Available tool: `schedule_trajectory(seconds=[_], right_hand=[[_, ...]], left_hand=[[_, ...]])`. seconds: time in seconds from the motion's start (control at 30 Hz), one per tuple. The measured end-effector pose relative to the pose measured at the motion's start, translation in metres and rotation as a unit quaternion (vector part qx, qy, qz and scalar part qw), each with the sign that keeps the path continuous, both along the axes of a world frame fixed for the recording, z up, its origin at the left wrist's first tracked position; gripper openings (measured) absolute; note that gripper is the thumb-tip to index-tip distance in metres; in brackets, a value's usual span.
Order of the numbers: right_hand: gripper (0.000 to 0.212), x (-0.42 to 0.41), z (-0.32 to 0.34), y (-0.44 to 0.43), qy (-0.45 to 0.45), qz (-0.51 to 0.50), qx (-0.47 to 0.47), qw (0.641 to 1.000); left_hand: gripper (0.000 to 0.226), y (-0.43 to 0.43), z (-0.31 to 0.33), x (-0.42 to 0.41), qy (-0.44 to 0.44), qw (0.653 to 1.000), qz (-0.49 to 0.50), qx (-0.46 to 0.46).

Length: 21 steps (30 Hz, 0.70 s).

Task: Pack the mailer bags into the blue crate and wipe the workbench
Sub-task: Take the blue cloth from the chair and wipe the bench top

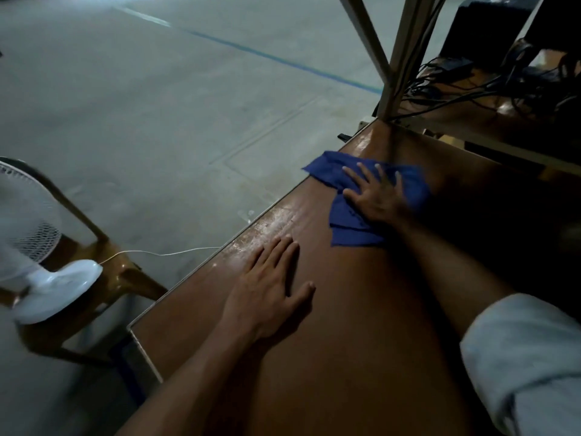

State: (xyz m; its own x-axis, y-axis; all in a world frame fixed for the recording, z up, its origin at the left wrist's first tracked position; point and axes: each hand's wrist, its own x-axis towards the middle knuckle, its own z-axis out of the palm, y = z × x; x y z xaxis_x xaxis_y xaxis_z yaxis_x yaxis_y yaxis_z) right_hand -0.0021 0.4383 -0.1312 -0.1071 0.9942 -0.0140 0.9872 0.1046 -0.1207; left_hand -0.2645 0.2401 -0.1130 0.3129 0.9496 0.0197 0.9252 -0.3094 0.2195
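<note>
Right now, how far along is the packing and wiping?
Done, seemingly: no mailer bags lie on the brown workbench, though no crate shows. In hand: the right hand presses a blue cloth flat on it; the left hand rests flat. Left: pale smears near its edge.

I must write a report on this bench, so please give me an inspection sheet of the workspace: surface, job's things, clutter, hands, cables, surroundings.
Surface: brown workbench, with whitish smears near its left edge.
Job's things: blue cloth spread on the workbench; mailer bags and blue crate, nothing seen.
Clutter: nothing seen.
Hands: right hand presses flat on the cloth, fingers spread; left hand rests flat on the bare wood.
Cables: white cord runs from the fan towards the bench edge; black cables lie tangled at far right.
Surroundings: white fan stands on a brown chair at left; grey floor with a blue line.
</note>
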Motion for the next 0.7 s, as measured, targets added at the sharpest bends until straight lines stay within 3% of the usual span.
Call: schedule_trajectory(seconds=[0.07, 0.23, 0.3, 0.4, 0.47, 0.6, 0.7], right_hand=[[0.065, -0.015, 0.002, 0.008, 0.035, -0.071, -0.012, 0.997], [0.061, -0.070, -0.001, -0.040, 0.003, 0.153, -0.001, 0.988], [0.062, -0.059, -0.003, -0.040, 0.011, 0.116, 0.006, 0.993], [0.067, -0.051, -0.001, -0.043, 0.040, -0.050, -0.013, 0.998], [0.068, -0.073, 0.003, -0.064, 0.036, -0.028, -0.027, 0.999], [0.063, -0.110, -0.002, -0.123, 0.001, 0.138, -0.017, 0.990], [0.066, -0.106, 0.008, -0.112, 0.024, 0.031, -0.049, 0.998]], left_hand=[[0.083, 0.000, 0.000, -0.001, -0.008, 1.000, 0.004, 0.004], [0.068, -0.009, 0.001, -0.008, -0.068, 0.997, 0.030, 0.013], [0.067, -0.022, 0.000, -0.023, -0.068, 0.997, 0.031, 0.019], [0.075, -0.046, -0.003, -0.059, -0.041, 0.997, 0.060, 0.031], [0.084, -0.061, -0.006, -0.084, -0.014, 0.994, 0.102, 0.026], [0.086, -0.077, -0.012, -0.107, 0.027, 0.992, 0.122, 0.008], [0.086, -0.080, -0.011, -0.106, 0.038, 0.992, 0.123, 0.009]])
